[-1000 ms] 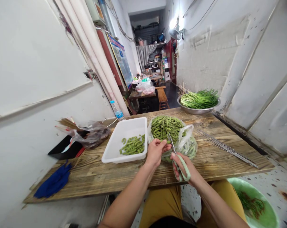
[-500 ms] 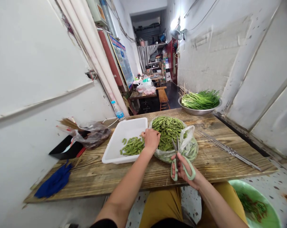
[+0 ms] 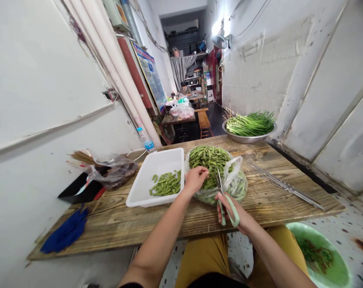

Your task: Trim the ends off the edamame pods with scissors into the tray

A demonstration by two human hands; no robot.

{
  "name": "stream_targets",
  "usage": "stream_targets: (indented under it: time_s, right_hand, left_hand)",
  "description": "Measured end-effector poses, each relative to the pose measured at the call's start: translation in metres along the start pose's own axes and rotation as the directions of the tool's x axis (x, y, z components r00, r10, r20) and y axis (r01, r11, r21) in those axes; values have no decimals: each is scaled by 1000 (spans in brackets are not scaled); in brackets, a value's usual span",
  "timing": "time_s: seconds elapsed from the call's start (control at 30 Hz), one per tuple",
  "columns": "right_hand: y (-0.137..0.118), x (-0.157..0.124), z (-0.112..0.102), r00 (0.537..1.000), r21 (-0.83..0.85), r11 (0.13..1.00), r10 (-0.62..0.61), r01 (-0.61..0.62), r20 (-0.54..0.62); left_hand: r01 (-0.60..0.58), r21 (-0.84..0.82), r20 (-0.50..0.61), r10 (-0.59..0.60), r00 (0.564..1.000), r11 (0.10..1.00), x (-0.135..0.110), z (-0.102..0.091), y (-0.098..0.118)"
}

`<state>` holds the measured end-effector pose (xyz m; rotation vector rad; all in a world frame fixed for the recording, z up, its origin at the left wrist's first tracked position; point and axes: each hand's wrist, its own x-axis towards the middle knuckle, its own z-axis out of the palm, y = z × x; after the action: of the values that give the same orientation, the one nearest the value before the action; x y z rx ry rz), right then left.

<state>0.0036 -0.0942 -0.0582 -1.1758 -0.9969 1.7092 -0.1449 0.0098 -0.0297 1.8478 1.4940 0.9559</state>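
My left hand (image 3: pixel 197 179) is over the left part of a clear plastic bag (image 3: pixel 237 182) full of green edamame pods (image 3: pixel 209 156). Its thumb and fingers are pinched together close to the scissor blades; anything between them is too small to make out. In my right hand (image 3: pixel 233 212) are scissors (image 3: pixel 228 214) with pale green handles, their blades pointing up over the pods and nearly closed. To the left of the bag, a white plastic tray (image 3: pixel 141 184) holds a smaller heap of edamame pods (image 3: pixel 167 184).
Metal skewers (image 3: pixel 285 186) lie on the wooden table (image 3: pixel 124 224) at right, below a metal bowl (image 3: pixel 249 139) of green stalks. A water bottle (image 3: pixel 147 142), black box (image 3: pixel 79 186) and blue cloth (image 3: pixel 65 232) are leftward. A green basin (image 3: pixel 334 256) stands on the floor.
My left hand has shifted from the tray's right edge toward the scissors over the bag. The scissor blades have come closer together. The view has turned slightly.
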Motion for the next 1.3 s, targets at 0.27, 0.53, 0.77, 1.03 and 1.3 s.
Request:
stream_targets:
  time_s: [0.27,0.53,0.77,1.03,1.3]
  right_hand:
    - [5,4,2,997,-171,982,-77,76,2]
    - [4,1,5,992,-193,973,-130,127,0]
    - [4,3,8,995,-163,985,-73,62,-64]
    - [0,-4,10,996,88,996,-24,17,81]
    - [-2,-5,12,995,52,997,-52,48,82]
  left_hand:
    - [105,-301,157,-59,986,948,-25,-7,7]
    - [144,-345,248,-58,967,928,-28,-9,16]
    - [247,-464,248,-143,958,851,-30,-6,14]
    - [257,-765,96,-290,952,590,-30,-5,17]
    - [280,-803,106,-335,936,526,-37,7,20]
